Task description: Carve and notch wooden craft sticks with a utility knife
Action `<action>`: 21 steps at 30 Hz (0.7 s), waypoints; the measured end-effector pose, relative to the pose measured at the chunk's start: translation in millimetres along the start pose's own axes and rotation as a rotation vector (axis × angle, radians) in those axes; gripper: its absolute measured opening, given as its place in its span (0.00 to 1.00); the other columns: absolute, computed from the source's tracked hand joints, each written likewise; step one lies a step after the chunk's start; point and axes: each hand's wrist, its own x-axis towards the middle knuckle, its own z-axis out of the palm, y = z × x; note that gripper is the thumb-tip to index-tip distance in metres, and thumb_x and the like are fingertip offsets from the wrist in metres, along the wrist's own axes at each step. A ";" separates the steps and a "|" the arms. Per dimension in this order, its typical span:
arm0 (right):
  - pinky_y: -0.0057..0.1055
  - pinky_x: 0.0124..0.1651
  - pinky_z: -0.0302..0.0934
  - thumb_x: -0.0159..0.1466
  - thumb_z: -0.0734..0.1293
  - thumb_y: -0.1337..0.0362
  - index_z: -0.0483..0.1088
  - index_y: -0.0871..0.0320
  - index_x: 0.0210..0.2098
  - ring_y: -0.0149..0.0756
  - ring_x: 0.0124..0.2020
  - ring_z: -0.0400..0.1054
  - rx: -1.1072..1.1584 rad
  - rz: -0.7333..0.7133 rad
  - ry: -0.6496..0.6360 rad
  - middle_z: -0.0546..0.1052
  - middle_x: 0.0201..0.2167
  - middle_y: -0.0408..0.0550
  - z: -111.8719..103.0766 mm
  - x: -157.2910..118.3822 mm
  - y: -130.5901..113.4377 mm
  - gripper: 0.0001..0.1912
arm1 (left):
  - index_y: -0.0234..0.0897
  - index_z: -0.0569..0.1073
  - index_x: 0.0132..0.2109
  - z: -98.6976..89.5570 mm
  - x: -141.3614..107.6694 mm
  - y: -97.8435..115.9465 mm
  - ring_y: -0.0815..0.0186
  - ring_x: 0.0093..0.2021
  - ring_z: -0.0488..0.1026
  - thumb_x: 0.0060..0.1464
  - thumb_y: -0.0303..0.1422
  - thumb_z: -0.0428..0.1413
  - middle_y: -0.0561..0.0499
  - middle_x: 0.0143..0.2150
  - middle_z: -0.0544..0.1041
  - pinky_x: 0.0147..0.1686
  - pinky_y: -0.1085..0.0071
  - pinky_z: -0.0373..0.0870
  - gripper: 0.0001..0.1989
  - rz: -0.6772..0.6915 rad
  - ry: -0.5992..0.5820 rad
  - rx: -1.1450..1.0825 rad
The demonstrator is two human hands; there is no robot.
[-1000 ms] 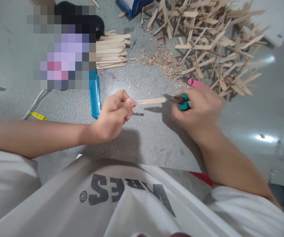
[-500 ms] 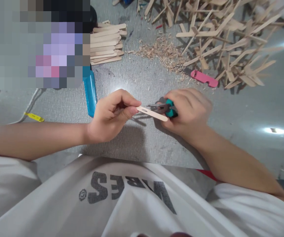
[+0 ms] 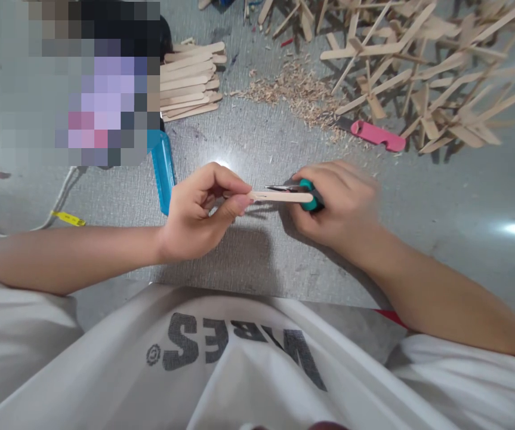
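Observation:
Between thumb and fingers, my left hand (image 3: pixel 210 212) pinches a pale wooden craft stick (image 3: pixel 286 196) that points right, nearly level. A small dark slit or hole marks the stick close to my fingertips. My right hand (image 3: pixel 340 203) is closed around needle-nose pliers (image 3: pixel 307 186) with teal handles. Their narrow metal jaws point left, behind and just above the stick. Whether the jaws touch the stick, I cannot tell. The stick's right end overlaps the teal handle.
Stacked craft sticks (image 3: pixel 190 80) lie at the upper left, near a blue tray-like piece (image 3: pixel 163 173). Wood shavings (image 3: pixel 293 89) spread beside a pink-handled knife (image 3: pixel 378 136). Assembled stick pieces (image 3: pixel 422 65) heap at the upper right. A white cable (image 3: pixel 62 191) carries a yellow tag (image 3: pixel 69 218).
The craft stick has swung from slanting down-right to nearly level, its right end now over the pliers' handle. Both hands stay in almost the same place, and the view has shifted slightly.

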 end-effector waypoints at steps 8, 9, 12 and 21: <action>0.51 0.50 0.72 0.72 0.67 0.57 0.78 0.49 0.42 0.55 0.44 0.82 0.018 0.030 -0.032 0.87 0.41 0.56 -1.7 1.9 -5.2 0.08 | 0.38 0.78 0.40 2.9 0.1 5.4 0.71 0.29 0.79 0.67 0.33 0.69 0.51 0.32 0.82 0.29 0.74 0.76 0.08 -0.127 -0.022 -0.020; 0.51 0.50 0.72 0.72 0.67 0.58 0.78 0.49 0.43 0.55 0.44 0.82 0.020 0.026 -0.029 0.87 0.40 0.56 -1.7 1.8 -4.9 0.07 | 0.38 0.79 0.40 3.6 0.6 5.2 0.71 0.29 0.79 0.66 0.30 0.68 0.52 0.32 0.82 0.29 0.74 0.76 0.06 -0.129 -0.005 -0.027; 0.51 0.51 0.71 0.71 0.67 0.60 0.77 0.49 0.44 0.56 0.44 0.82 0.029 0.021 -0.031 0.87 0.41 0.57 -1.7 1.7 -3.8 0.06 | 0.38 0.80 0.42 4.9 2.0 4.5 0.70 0.31 0.80 0.64 0.28 0.67 0.51 0.34 0.84 0.30 0.74 0.76 0.03 -0.134 0.009 -0.014; 0.52 0.49 0.71 0.73 0.66 0.56 0.78 0.48 0.43 0.56 0.45 0.81 -0.013 0.024 -0.065 0.87 0.42 0.57 -4.6 3.4 -4.9 0.09 | 0.39 0.79 0.39 -0.9 5.2 5.1 0.71 0.29 0.74 0.65 0.31 0.62 0.51 0.33 0.83 0.29 0.73 0.73 0.04 -0.059 -0.085 0.184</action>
